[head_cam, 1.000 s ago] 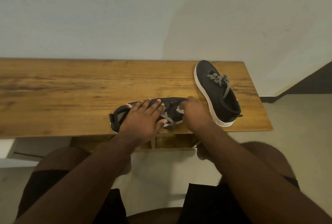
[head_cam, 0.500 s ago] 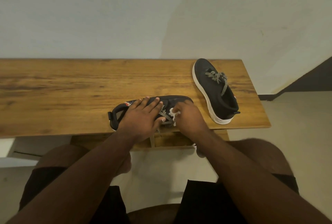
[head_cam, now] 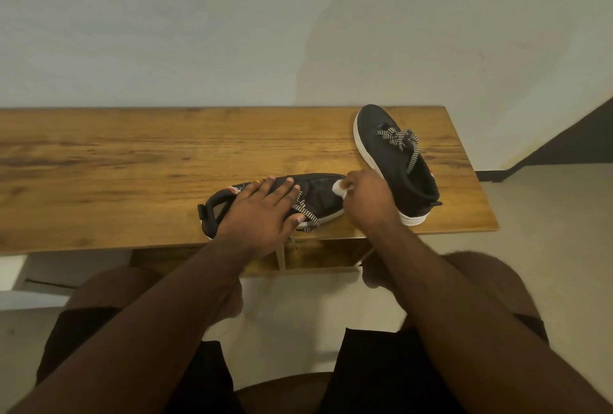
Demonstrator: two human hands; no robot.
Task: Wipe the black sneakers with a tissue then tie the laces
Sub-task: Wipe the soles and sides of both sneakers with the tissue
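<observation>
Hands (head_cam: pixel 262 211) cover sneaker (head_cam: pixel 318 196); right fingers, hidden, seemingly pinch tissue (head_cam: pixel 339 186).

A long wooden table (head_cam: pixel 132 161) runs across the middle of the frame, grain streaked dark on the left. Near its front edge, just right of centre, a black sneaker (head_cam: pixel 318 196) lies on its side, laces spilling over the edge. At the right end, a second black sneaker (head_cam: pixel 394 161) stands upright on its white sole.
</observation>
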